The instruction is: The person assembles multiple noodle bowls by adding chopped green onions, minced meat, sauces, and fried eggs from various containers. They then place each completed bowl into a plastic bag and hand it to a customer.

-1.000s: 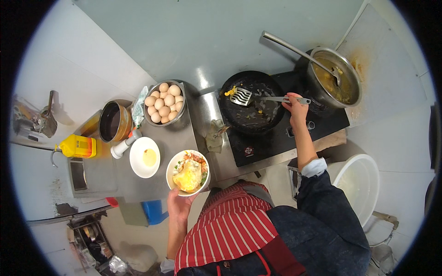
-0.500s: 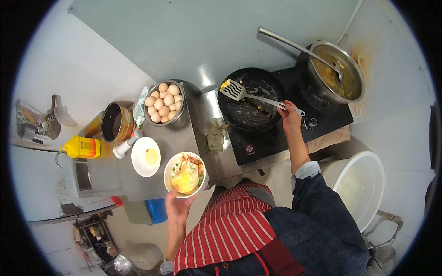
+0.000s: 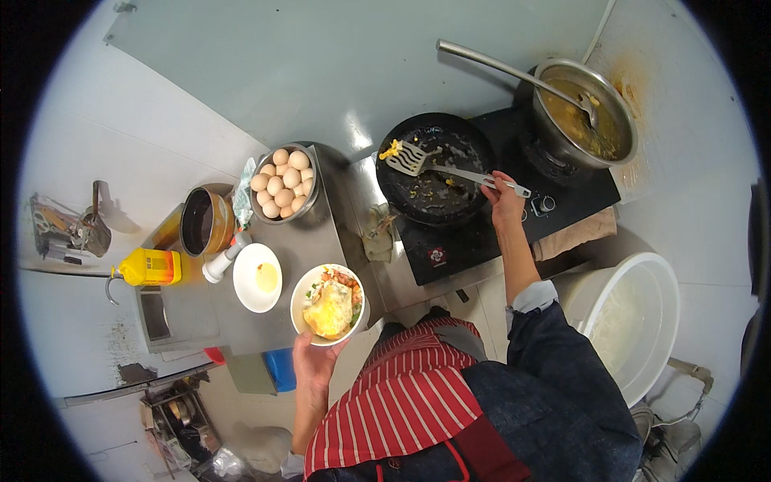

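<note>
My left hand (image 3: pixel 315 359) holds a white bowl (image 3: pixel 296 312) from below, its fingers around the near side. In the bowl a fried egg (image 3: pixel 328 312) lies over diced pink pieces and chopped greens. My right hand (image 3: pixel 506 201) grips the handle of a slotted spatula (image 3: pixel 462 173). The spatula's head rests over the left part of a black frying pan (image 3: pixel 475 145), with yellow egg scraps (image 3: pixel 390 150) at its tip. The pan's bottom looks greasy and has small egg bits. It sits on a black cooktop (image 3: pixel 482 249).
A metal pot (image 3: pixel 632 132) of broth with a ladle (image 3: pixel 490 63) stands right of the pan. On the left counter are a bowl of eggs (image 3: pixel 283 183), a white dish (image 3: pixel 255 296) with a yolk-coloured puddle, a brown pot (image 3: pixel 221 217) and a yellow jug (image 3: pixel 150 267). A white tub (image 3: pixel 673 321) stands at right.
The whole view has shifted slightly. Both hands keep their holds on the bowl and the spatula, and the egg scraps at the spatula's tip look more spread out.
</note>
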`<action>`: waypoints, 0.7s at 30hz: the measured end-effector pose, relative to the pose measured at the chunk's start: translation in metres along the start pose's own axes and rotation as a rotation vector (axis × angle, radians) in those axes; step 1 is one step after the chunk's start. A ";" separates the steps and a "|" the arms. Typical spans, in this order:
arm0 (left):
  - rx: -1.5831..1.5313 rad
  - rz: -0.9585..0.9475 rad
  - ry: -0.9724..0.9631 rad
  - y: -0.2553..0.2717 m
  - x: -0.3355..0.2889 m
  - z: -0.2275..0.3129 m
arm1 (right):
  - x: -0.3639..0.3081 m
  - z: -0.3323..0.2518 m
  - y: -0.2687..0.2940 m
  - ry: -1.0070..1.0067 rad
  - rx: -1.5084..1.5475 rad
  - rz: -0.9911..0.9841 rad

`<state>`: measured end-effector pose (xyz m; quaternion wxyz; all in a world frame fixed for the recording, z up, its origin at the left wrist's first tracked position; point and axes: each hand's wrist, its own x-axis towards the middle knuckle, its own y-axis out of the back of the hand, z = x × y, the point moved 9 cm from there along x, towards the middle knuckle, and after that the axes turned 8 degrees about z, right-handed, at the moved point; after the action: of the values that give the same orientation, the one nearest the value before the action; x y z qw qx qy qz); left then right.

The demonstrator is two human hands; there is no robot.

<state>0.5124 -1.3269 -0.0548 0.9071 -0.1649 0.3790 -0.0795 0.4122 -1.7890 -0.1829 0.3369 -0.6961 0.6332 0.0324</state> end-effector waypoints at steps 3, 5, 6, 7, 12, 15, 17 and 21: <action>0.005 -0.006 0.011 0.000 0.001 -0.001 | -0.001 0.007 0.002 -0.014 0.020 0.019; -0.018 -0.033 0.016 -0.002 0.002 0.000 | -0.001 0.013 0.003 -0.050 0.057 0.023; -0.026 -0.050 0.011 -0.003 0.002 0.001 | 0.000 0.013 0.005 -0.036 0.044 0.045; -0.027 -0.038 0.015 -0.002 0.002 0.000 | 0.000 0.014 0.006 -0.040 0.042 0.051; -0.026 -0.011 0.030 0.003 0.005 -0.002 | 0.004 0.020 0.009 -0.076 0.102 0.057; 0.020 -0.026 0.022 0.000 0.007 -0.002 | 0.007 0.024 0.011 -0.099 0.136 0.064; 0.002 -0.037 0.031 -0.003 0.009 -0.001 | 0.007 0.024 0.010 -0.114 0.182 0.039; 0.005 -0.072 0.024 -0.015 0.019 0.002 | 0.000 -0.008 0.009 -0.055 0.166 -0.038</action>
<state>0.5272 -1.3450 -0.0607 0.8994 -0.1752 0.3836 -0.1153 0.4012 -1.7922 -0.1807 0.4111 -0.6766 0.6108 -0.0077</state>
